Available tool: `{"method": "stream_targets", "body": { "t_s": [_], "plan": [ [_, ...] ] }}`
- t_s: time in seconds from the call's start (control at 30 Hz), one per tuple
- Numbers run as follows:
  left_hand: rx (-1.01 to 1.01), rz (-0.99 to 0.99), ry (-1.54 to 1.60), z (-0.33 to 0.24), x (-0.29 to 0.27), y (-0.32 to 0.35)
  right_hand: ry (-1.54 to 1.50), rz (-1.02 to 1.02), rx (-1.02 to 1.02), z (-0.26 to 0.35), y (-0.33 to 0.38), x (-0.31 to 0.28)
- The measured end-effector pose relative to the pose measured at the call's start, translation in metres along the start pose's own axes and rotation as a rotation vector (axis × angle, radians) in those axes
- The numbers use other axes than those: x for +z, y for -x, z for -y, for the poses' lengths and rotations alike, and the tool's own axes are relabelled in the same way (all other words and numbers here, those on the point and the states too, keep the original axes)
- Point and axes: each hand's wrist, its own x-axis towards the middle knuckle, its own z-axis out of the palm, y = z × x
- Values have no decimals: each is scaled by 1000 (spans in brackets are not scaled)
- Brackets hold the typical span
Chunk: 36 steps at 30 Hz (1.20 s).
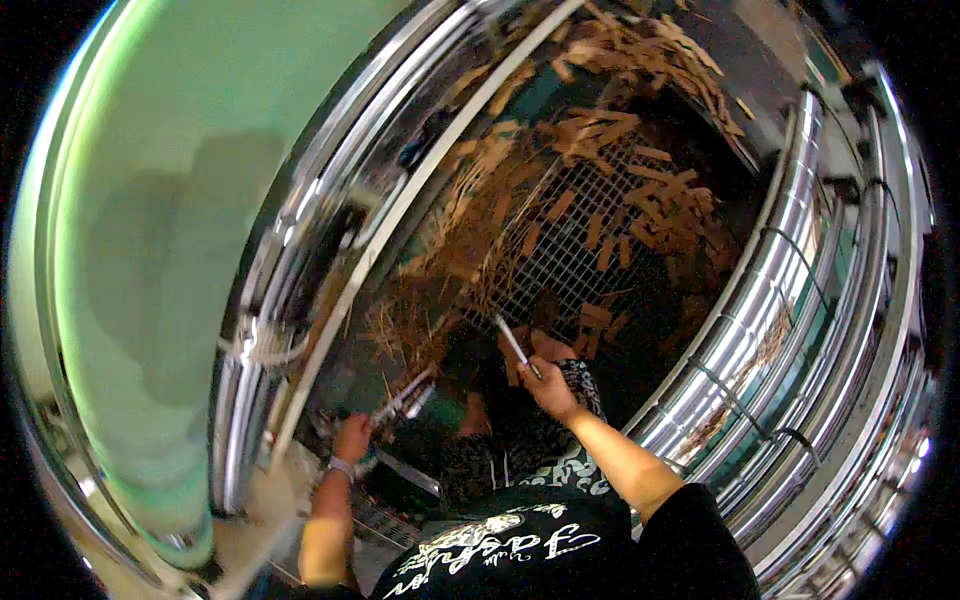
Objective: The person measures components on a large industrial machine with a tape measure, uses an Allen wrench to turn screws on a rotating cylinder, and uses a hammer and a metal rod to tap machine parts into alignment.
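Brown strips (652, 154) litter a metal grid (574, 262) toward its right edge; right hand (547, 388) grips white rod (514, 342); left hand (352, 439), hold unclear.

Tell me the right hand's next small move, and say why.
Probably ease the white rod forward toward the straw-like debris beside the metal grid: the right hand grips the rod near one end, and its far tip points toward that debris.
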Motion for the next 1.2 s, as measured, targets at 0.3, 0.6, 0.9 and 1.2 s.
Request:
{"method": "stream_targets", "body": {
  "t_s": [0.3,0.6,0.9,1.2],
  "plan": [
    [146,152,107,-159,-106,-125,-37,-281,122,123,-62,-196],
    [316,113,174,-379,-216,-272,-111,-492,125,194,-132,-315],
    [382,253,-109,-507,-289,-435,-900,-451,103,256,-189,-419],
    [272,177,4,-668,-348,-504,-267,-185,177,248,-289,-538]
  ]
}}
